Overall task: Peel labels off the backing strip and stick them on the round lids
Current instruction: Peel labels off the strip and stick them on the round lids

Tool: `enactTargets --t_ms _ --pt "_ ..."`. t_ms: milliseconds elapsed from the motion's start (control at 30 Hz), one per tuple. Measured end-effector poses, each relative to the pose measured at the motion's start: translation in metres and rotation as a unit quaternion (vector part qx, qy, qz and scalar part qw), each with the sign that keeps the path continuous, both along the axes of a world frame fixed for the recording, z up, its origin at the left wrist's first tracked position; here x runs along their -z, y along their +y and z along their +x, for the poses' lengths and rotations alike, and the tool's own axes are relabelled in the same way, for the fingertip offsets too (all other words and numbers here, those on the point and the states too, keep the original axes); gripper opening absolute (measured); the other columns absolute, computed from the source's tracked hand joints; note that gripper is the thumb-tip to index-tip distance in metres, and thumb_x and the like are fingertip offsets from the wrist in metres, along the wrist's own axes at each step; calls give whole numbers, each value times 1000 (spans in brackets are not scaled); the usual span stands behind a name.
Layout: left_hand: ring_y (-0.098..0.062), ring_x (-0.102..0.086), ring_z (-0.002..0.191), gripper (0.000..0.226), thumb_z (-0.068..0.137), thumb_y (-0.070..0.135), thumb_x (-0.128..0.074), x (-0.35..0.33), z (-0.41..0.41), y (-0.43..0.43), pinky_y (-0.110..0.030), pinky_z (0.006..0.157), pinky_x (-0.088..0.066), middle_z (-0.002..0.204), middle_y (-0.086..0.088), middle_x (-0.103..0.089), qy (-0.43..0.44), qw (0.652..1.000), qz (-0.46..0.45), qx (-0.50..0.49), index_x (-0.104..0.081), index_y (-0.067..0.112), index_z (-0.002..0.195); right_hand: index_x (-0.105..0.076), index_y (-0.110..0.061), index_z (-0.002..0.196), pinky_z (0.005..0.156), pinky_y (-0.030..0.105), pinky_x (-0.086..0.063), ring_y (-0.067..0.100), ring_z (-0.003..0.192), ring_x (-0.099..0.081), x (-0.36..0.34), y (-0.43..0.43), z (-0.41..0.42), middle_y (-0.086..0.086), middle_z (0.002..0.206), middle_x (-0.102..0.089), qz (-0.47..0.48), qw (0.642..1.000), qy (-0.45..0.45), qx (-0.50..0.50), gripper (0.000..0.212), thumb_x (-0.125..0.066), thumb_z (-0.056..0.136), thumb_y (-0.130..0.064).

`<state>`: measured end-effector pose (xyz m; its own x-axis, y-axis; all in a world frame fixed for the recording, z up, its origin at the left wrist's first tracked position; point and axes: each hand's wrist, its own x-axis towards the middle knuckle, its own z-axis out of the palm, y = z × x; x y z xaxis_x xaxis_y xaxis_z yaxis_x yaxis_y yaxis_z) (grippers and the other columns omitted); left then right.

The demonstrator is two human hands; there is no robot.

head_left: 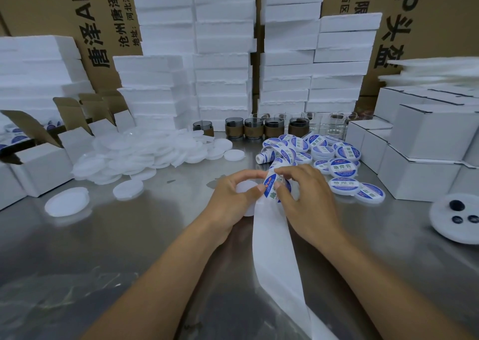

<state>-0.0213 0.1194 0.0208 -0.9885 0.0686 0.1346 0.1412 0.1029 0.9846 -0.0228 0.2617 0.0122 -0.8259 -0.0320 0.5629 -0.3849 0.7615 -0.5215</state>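
Both hands meet over the table point(129, 249), and the lid point(246, 188) in your left hand point(230, 197) is the centre of it all. That hand is curled round the lid, fingers over its far edge and thumb across the near side, with the thumb tip right at the edge of the label point(270, 184). The lid is tipped up off the table, much of it hidden behind your palm.

Just right of the lid, your right hand point(305, 197) is closed to a pinch. Its fingers bend over the top of the blue-and-white label, thumb underneath. I can't tell how far the label has come away from the strip point(274, 249). The label sits against the lid's right edge, curved, not flat.

From the lid the white strip runs down toward you and off the bottom of view. Beyond the lid it curls back to the roll point(264, 155), which lies on its side on the table.

Right of the lid and a little further back is a heap of labelled lids point(337, 158), blue faces up. Left of it, well apart, plain lids point(145, 153) are spread in a loose pile. A few of them lie nearer you.

Behind the lid, past the roll, a row of jars point(254, 128) stands at the foot of the white foam stacks. Far right of the lid are white boxes point(425, 163).
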Motion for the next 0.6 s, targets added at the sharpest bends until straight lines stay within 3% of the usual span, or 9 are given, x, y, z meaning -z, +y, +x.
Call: enactTargets --t_ms 400,600 --pt "-29 -64 104 18 89 10 -61 0 1 0 -49 95 -49 116 -12 -66 -28 999 36 21 -71 23 97 -66 -19 99 75 26 -45 10 85 -56 -4 0 5 -5 93 -65 -78 997 28 14 16 -67 84 -19" --pt "-25 -66 101 14 88 13 -63 -1 1 0 -41 91 -52 112 -12 -68 -41 999 29 14 -71 23 94 -65 -24 87 75 33 -50 8 79 -59 -6 0 6 -12 80 -64 -109 994 25 13 10 -71 80 -20"
